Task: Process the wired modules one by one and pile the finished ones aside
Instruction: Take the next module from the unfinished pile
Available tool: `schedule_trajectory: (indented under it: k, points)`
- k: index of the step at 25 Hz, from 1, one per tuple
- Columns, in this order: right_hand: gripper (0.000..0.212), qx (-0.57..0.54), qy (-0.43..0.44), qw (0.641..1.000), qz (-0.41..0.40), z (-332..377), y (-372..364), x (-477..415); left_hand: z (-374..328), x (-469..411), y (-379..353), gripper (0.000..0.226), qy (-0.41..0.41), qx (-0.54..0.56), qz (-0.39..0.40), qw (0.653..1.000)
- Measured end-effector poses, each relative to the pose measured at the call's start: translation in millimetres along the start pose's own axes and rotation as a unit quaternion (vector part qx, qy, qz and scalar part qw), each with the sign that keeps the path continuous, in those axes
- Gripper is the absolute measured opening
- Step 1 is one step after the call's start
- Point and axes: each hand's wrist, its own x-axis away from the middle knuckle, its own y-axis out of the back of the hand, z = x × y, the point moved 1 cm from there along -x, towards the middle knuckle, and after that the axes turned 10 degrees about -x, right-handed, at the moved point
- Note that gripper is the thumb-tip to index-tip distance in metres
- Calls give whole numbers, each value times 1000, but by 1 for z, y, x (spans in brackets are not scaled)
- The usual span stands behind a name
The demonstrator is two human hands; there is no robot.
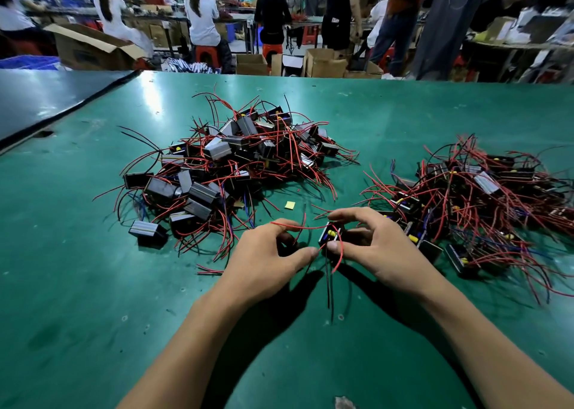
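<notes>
While in right hand [382, 253] grip, red wire [298, 227] in left hand [264, 262] pinch: black, yellow-tipped module [330, 236].

Right of the held module [330, 236] (half covered by fingers of the right hand [372, 247]), the far pile [484, 191] is cut off at the edge.

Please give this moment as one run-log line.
right hand: holds module | left hand: pinches its red wire | centre pile, right pile: on table
</notes>
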Motion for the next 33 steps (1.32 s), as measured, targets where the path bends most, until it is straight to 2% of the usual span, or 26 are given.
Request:
schedule_trajectory:
  k: [3,6,8,11,15,17,21,25,27,30,33]
  points:
    - [47,48,25,999,-8,3,-9,2,-3,2,-6,48,-25,-10,-9,1000]
    - [54,110,44,991,-56,6,-10,-5,-4,0,-10,54,-15,-27,7,999]
    - [52,126,40,988,-81,2,-7,-13,-5,0,-12,58,-12,-22,12,1000]
    - [47,167,24,983,-75,-14,-3,-22,-7,1,-11,57,-15,-14,9,1000]
    - [41,197,24,971,-132,-32,17,-29,-6,2,-10,55,-12,-2,6,1000]
    - [40,180,21,972,-149,-37,28,-33,-7,2,-9,48,-8,-2,5,1000]
    - [37,165,21,972,-164,-42,44,-37,-4,3,-6,19,6,17,-1,1000]
    - [36,168,5,969,-179,-41,61,-39,-2,2,-3,13,5,1,-14,1000]
    - [37,210,7,960,-183,-35,65,-37,-3,2,-2,8,9,6,-15,1000]
    - [40,308,55,942,-118,-23,55,-28,-4,1,-1,4,23,28,-19,999]
    - [37,330,69,936,-102,-11,42,-17,-5,1,1,5,38,45,-36,998]
